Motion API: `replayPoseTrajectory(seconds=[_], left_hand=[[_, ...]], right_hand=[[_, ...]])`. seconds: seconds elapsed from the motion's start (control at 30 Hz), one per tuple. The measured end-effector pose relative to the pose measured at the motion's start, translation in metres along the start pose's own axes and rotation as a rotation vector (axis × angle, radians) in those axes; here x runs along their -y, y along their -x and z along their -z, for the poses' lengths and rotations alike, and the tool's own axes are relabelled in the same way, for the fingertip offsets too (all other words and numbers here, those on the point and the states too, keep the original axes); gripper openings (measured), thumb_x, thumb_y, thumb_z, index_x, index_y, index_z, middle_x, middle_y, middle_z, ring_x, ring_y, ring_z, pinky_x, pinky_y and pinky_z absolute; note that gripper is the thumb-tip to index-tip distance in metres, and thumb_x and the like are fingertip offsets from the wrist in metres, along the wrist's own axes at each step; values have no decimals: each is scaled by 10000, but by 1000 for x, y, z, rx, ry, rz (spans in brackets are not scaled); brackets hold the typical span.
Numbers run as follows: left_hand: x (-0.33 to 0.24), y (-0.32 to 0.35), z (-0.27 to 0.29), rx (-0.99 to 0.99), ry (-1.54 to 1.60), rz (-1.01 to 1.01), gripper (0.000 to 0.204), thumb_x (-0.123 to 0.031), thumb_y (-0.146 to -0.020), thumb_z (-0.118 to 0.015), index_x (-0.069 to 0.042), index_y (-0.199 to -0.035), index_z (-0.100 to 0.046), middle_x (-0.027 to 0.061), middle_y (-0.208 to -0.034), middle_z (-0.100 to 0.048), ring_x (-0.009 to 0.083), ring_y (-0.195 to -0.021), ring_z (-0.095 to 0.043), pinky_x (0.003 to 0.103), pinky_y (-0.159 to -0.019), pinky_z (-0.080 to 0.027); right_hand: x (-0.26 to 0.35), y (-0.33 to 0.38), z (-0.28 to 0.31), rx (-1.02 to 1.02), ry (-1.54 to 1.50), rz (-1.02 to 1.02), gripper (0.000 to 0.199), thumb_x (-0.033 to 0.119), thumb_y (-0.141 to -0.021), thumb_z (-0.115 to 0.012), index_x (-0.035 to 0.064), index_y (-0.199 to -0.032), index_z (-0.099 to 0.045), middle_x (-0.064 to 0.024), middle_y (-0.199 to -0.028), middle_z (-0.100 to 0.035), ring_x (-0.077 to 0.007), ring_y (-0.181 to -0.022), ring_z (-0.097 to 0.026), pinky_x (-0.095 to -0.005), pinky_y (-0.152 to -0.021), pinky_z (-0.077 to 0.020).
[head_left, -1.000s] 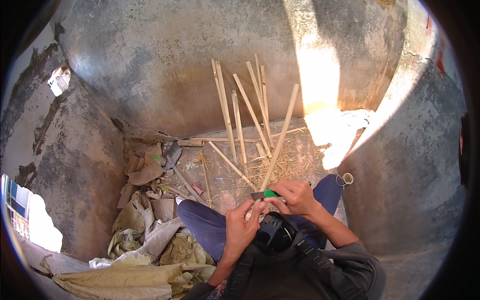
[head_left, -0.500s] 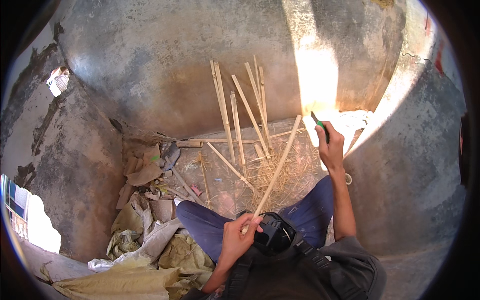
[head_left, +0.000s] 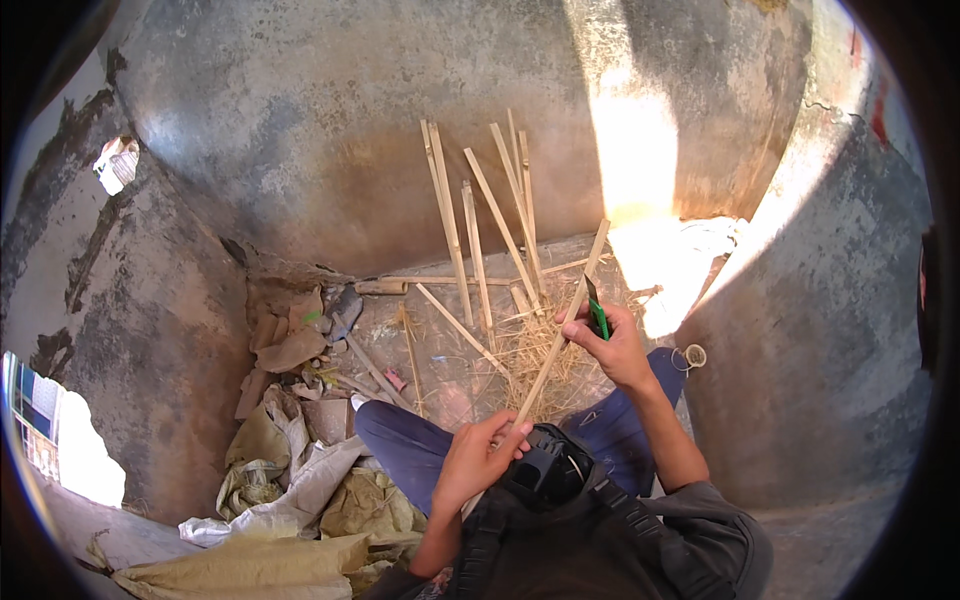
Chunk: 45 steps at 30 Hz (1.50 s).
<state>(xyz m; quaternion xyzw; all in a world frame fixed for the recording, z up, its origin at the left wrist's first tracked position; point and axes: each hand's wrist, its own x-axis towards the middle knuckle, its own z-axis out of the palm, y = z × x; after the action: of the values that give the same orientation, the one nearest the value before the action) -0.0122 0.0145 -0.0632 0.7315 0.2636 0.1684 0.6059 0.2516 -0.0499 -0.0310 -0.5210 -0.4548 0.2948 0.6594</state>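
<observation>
My left hand (head_left: 482,457) is closed around the lower end of a long pale wooden strip (head_left: 548,366), close to my lap. The strip slants up and away to the right. My right hand (head_left: 617,347) grips a utility knife (head_left: 598,316) with a green handle and a dark blade. That blade lies against or right beside the upper part of the strip, and the right fingers also reach the strip there. Below it, a heap of thin shavings (head_left: 535,352) covers the floor between my legs.
Several similar strips (head_left: 474,255) lean against the back wall (head_left: 350,140). Crumpled sacks (head_left: 265,555) and rubble (head_left: 290,345) lie to the left. A roll of tape or ring (head_left: 694,355) is beside my right knee. Concrete walls stand close on both sides, and sunlight falls at the back right.
My right hand has moved down and left with the utility knife, from apart in the air to the strip. The strip's far end has shifted slightly up and right.
</observation>
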Motion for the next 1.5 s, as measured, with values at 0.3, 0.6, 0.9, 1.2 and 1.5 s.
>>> replayPoseTrajectory(seconds=[0.3,0.6,0.9,1.2,1.5], left_hand=[[-11,-32,5,255,505,8,364,-185,-1168,-523,89,-1376,-642,56,-957,-716,83,-747,-639,213,-691,-510],[-17,-27,-1,85,487,16,379,-156,-1128,-610,69,-1432,-640,10,-875,-669,30,-647,-448,187,-609,-367],[-27,-15,-12,-90,308,-94,222,-181,-1129,-632,21,-1101,-719,-18,-843,-659,6,-738,-520,206,-616,-390],[-33,-7,-15,-177,163,-103,317,-152,-1128,-616,-19,-1396,-720,-57,-764,-604,-14,-652,-459,204,-547,-326],[-22,-4,-15,-197,200,-85,309,-161,-1138,-599,-4,-1368,-733,-69,-761,-585,-13,-634,-435,200,-545,-323]], right_hand=[[14,4,-6,32,42,24,290,180,-1040,-749,-43,-1224,-741,-71,-977,-761,-133,-915,-721,-312,-841,-585],[14,33,-8,2,688,415,247,267,-1023,-712,33,-1101,-705,-140,-898,-698,-329,-733,-708,-386,-649,-544],[8,44,-23,62,943,602,266,303,-943,-807,74,-1055,-729,-62,-812,-662,-262,-665,-695,-384,-566,-527],[4,26,-4,-46,975,651,257,278,-963,-796,56,-1077,-737,-80,-866,-733,-274,-685,-730,-374,-579,-552],[14,-5,22,-164,1007,642,251,280,-989,-771,47,-1075,-740,-96,-870,-754,-294,-708,-746,-378,-595,-560]])
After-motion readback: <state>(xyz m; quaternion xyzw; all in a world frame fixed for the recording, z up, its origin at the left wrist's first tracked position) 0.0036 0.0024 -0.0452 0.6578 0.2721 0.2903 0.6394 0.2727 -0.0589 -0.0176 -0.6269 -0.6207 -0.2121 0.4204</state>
